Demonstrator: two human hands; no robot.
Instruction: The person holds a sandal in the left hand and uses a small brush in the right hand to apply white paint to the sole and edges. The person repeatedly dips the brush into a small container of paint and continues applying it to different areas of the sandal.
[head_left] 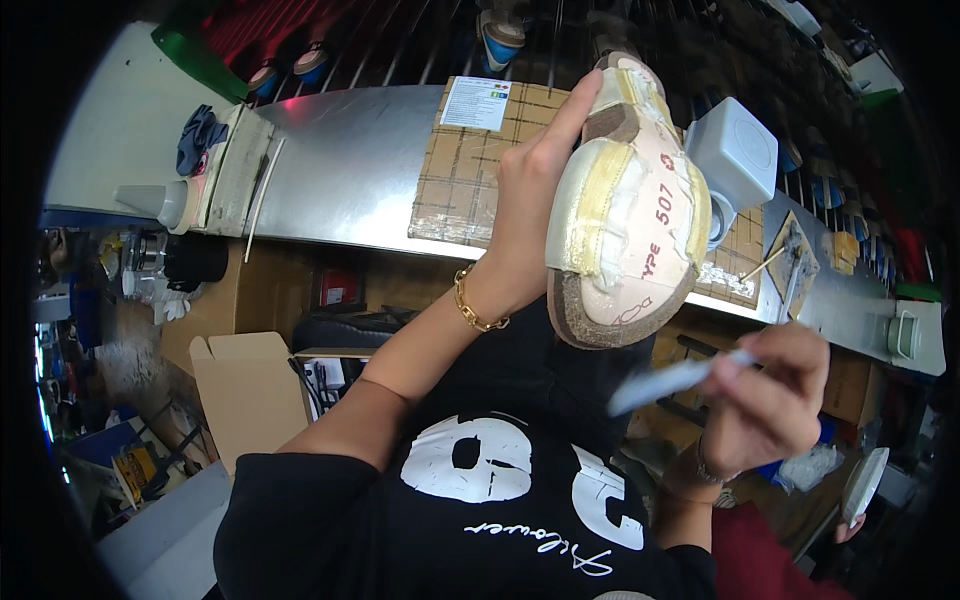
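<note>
Gripping tight, the left hand (pixel 530 175) has its fingers along the side of an unfinished shoe (pixel 627 225), underside turned up to the camera, narrow end at the top, broad end slanting down toward the wearer! Look at that shoe: pale insole board (pixel 655 215) with dark print, yellowish glue-coated margins folded in along both sides, brown fuzzy material at the ends. Over to the right hand (pixel 770 400), down and right of that grip, closed on a slim pale-blue tool (pixel 665 385), motion-blurred, so its exact kind can't be told; it points left, just below the shoe's broad end and looking clear of it. Below the left grip, a gold chain bracelet (pixel 478 308) hangs round the wrist. Just left of that grip and beyond it lies a flat cardboard sheet (pixel 450 190) marked with dark lines, a white label (pixel 475 104) on its far corner, all on a metal bench (pixel 340 170). Right of the shoe, a whitish square plastic container (pixel 735 150); farther left of the grip, a slender pale rod (pixel 264 195) near the bench's end.
</note>
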